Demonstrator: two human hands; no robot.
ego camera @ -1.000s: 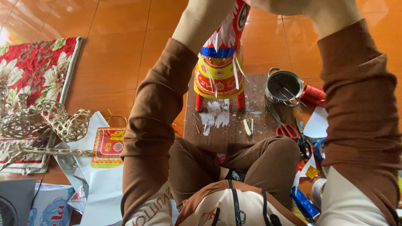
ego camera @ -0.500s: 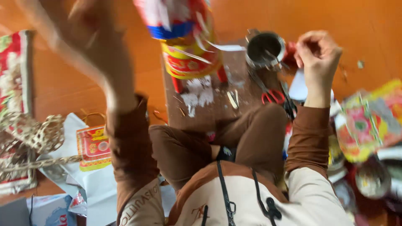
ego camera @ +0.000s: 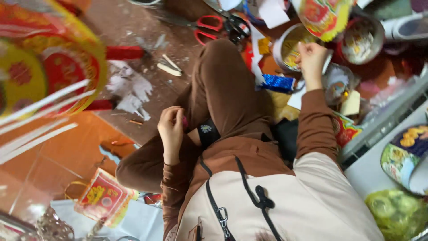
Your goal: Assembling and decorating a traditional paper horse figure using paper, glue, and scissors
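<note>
Left hand (ego camera: 171, 127): curled on a small pink bit by the knee (ego camera: 223, 67). Right hand (ego camera: 311, 56): pinching something at the bowl (ego camera: 285, 44), right of knee. Scissors (ego camera: 214, 24): beyond knee.

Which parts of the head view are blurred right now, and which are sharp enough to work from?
Head view: the red-and-yellow paper decoration at upper left is badly smeared, its white strips streaked. The left hand on the knee and the right hand by the round tins look fairly sharp, as do the red-handled scissors. Lighting is soft daylight, no harsh glare.
</note>
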